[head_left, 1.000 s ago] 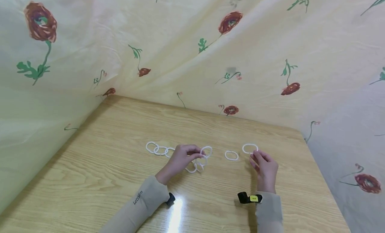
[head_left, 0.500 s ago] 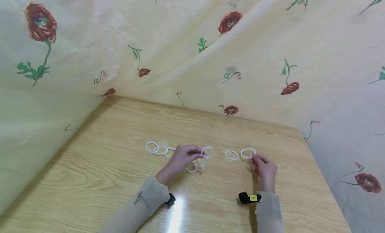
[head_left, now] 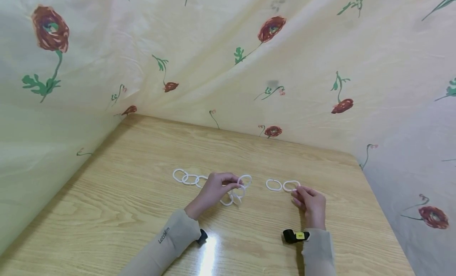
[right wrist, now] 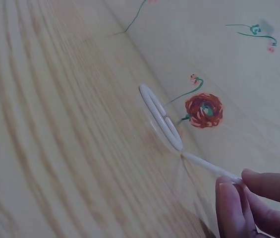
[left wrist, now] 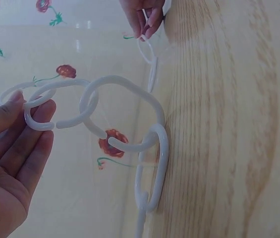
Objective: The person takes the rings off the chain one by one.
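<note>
My left hand [head_left: 215,187] pinches a link of a white plastic chain [left wrist: 112,78] between thumb and fingers. Part of the chain hangs from it to the table; more links lie to the left, partly behind the hand. Small gaps show in some links in the left wrist view. Over on the right, my right hand [head_left: 312,202] pinches one end of a single white link [right wrist: 209,166]. A loose white link [right wrist: 159,116] lies flat just left of it. The two ends meet or nearly meet; I cannot tell whether they touch.
Everything lies on a wood-grain table [head_left: 142,228]. A flower-printed cloth [head_left: 213,70] hangs along its back and both sides. A black band [head_left: 293,235] with a yellow label sits at the right wrist.
My right hand has moved slightly left and toward me, lowering its link beside the loose one. The left hand and its chain have stayed nearly still.
</note>
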Available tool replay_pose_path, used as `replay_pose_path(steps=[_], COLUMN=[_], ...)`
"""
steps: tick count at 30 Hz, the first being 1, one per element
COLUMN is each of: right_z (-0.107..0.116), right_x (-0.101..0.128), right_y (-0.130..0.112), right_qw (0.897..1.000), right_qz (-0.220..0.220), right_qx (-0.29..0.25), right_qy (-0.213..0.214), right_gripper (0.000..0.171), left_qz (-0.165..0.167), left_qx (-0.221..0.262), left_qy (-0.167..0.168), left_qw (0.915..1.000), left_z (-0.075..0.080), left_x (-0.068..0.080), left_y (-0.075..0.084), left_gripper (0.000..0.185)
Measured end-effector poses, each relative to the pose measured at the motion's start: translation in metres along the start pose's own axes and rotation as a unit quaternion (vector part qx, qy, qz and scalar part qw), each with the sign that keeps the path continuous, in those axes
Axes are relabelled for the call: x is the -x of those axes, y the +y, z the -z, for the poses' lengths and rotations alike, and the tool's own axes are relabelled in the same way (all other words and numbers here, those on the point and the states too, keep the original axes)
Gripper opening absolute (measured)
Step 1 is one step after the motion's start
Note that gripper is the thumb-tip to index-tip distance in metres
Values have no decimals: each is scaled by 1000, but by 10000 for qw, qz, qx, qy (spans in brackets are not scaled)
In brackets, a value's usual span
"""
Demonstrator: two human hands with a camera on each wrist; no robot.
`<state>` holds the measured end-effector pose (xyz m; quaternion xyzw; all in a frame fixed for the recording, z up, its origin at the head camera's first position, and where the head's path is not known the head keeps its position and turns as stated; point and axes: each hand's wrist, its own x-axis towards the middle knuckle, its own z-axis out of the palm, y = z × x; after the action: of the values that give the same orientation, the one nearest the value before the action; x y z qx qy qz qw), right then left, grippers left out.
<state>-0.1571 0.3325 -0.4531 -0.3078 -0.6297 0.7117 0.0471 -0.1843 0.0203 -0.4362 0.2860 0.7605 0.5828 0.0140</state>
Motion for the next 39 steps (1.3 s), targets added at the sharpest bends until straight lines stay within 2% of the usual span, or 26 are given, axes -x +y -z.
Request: replay_pose_path(steps=[6,9,11,18,26,32,39], right_z=[1,1,0,-3,-4,-14,-37], right_x=[0,0,0,4,4,5,14], right_y=[0,0,0,-2,-2,-7,-14], right_qw=[9990,9974,9962,9908,9888,9814,9775], right_qz=[41,70,117,350,433,921,1455], right_qx=[368,630,775,1235,1396,1672,1496], right_qy=[-233,-337,-387,-430,-303,-197,-308], right_gripper=[9,27,32,39,42,41,37], left_qz=[-55,-153,-169,-255,-223,-206,-203], left_qx=[-13,-36,-50,-99,-93,-89,-60], left_qy=[25,24,17,25,54,57,58], left_qw=[10000,9999,9998,9996,9997,9997,9998], left_z=[0,0,0,-1,-1,-1,0], left_x=[0,0,0,-1,-1,-1,-3], left_y=[0,-3,-3,-5,-5,-6,-4], left_gripper=[15,15,15,14,15,14,15])
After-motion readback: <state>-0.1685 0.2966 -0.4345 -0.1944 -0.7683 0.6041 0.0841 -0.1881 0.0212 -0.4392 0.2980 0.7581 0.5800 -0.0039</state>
